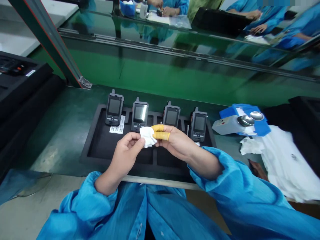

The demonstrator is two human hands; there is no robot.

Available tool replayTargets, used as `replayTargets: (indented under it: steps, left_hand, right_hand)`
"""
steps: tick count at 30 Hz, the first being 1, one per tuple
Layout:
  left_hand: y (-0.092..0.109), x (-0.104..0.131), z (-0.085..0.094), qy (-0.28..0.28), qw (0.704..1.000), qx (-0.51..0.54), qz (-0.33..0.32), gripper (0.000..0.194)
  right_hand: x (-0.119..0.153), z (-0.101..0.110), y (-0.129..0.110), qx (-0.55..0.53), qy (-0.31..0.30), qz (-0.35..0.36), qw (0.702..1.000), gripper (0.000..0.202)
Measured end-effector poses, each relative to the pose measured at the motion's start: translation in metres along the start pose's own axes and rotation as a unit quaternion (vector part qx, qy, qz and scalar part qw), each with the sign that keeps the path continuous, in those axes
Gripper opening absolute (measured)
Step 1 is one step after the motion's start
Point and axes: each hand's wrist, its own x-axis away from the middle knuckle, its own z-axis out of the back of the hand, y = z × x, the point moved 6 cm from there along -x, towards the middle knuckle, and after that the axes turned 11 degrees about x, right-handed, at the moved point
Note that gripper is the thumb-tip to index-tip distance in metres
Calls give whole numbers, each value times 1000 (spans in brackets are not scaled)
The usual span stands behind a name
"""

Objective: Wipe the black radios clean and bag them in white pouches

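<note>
Green table (67, 116) mid-frame; at centre, left hand (125, 153) and right hand (181, 143) pinch a wipe (147, 136), best kept flat.

Both hands, left (127, 153) and right (176, 141), hold a crumpled white wipe (148, 136) over a black foam tray (100, 146), just near of four upright handheld radios (115, 108).
</note>
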Motion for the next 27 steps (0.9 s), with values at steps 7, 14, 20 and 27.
replayTargets:
  steps: [7, 14, 20, 27]
  left_hand:
    - [-1, 2, 4, 6, 999, 43, 26, 17]
    - [-5, 8, -1, -26, 995, 61, 78, 21]
    - [0, 6, -1, -23, 989, 91, 113, 19]
    - [2, 2, 8, 17, 988, 85, 128, 22]
  right_hand:
    - [22, 13, -26, 250, 138, 290, 914, 18]
    - [29, -8, -22, 348, 51, 322, 879, 9]
    - [11, 9, -7, 73, 35, 113, 990, 15]
    - [9, 10, -5, -13, 18, 54, 998, 30]
